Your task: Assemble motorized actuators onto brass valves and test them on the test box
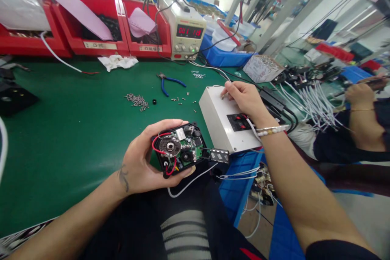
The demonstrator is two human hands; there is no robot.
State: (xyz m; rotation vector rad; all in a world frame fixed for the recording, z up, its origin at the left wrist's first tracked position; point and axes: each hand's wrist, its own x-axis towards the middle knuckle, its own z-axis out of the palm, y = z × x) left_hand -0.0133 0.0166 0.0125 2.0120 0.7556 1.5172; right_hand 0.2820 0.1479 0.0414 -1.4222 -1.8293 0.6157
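Holding open black device (181, 150) in left hand (138, 162) — thumb and fingers wrapped around its edges, circuit board (199, 153) exposed, at near edge of green bench (76, 122). Touching small metal lever (222, 97) atop white box (217, 109) with right hand (245, 99) — cannot tell if pinched. Note beyond, screw pile (137, 100), blue-handled cutters (163, 78), then power supply (184, 28) beside red bins (76, 46).

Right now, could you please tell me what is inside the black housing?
The black housing in the left hand holds a green circuit board, a round textured disc and red wires; anything beneath the board is covered.
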